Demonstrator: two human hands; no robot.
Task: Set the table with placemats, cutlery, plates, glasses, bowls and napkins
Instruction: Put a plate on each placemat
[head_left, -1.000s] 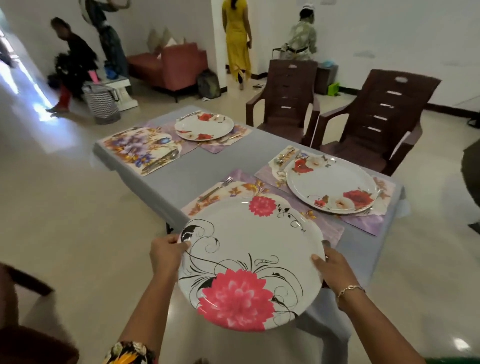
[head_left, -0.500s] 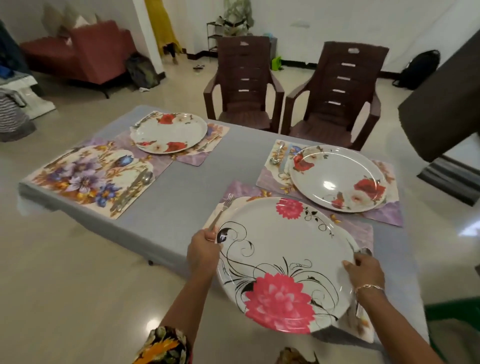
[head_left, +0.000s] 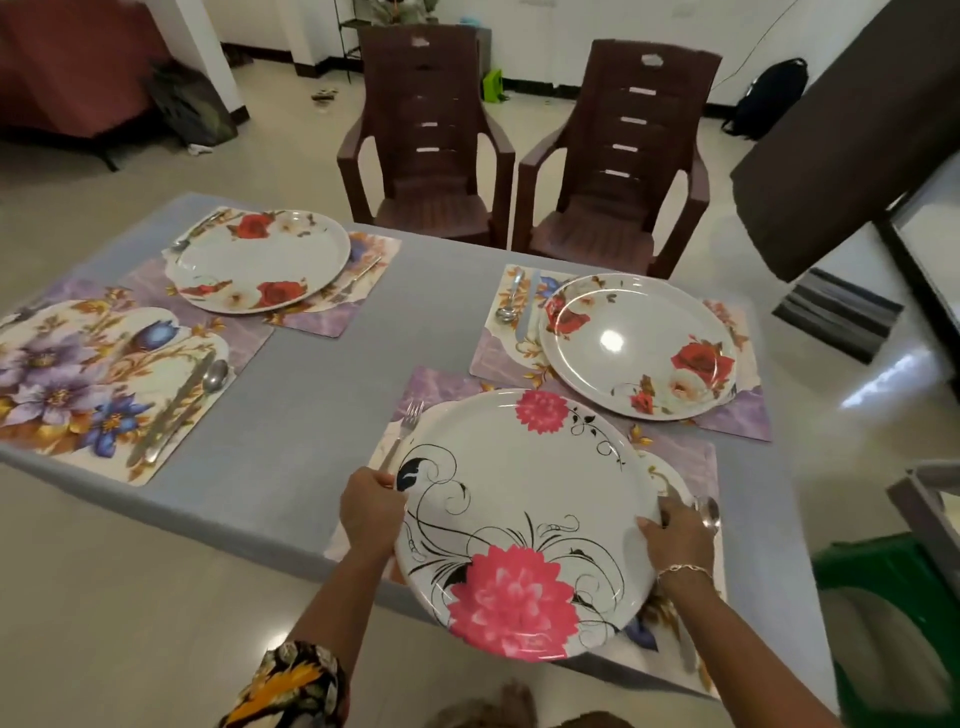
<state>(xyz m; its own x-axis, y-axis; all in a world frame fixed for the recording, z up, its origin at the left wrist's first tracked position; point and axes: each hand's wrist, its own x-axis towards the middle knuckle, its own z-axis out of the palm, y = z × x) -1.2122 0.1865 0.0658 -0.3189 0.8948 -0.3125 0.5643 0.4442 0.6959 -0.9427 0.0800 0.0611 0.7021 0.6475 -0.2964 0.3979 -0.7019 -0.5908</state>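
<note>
A large white plate with pink flowers (head_left: 519, 499) sits over the near floral placemat (head_left: 691, 462) on the grey table (head_left: 322, 395). My left hand (head_left: 370, 512) grips its left rim and my right hand (head_left: 678, 535) grips its right rim. A fork (head_left: 405, 426) lies left of the plate and a spoon (head_left: 709, 512) just right of it. Two white plates with red roses, one at the back left (head_left: 260, 260) and one at the right (head_left: 636, 345), rest on their own placemats. The far-left purple-flower placemat (head_left: 78, 384) holds only a knife and spoon (head_left: 213, 374).
Two brown plastic chairs, one to the left (head_left: 426, 135) and one to the right (head_left: 613, 161), stand behind the table. A dark cabinet (head_left: 852, 135) stands at the right and a green object (head_left: 893, 582) at the lower right. A red sofa (head_left: 67, 67) is at the far left.
I have stepped closer and carried the pink-flower plate forward and down onto the near placemat. Both hands stay on its rim.
</note>
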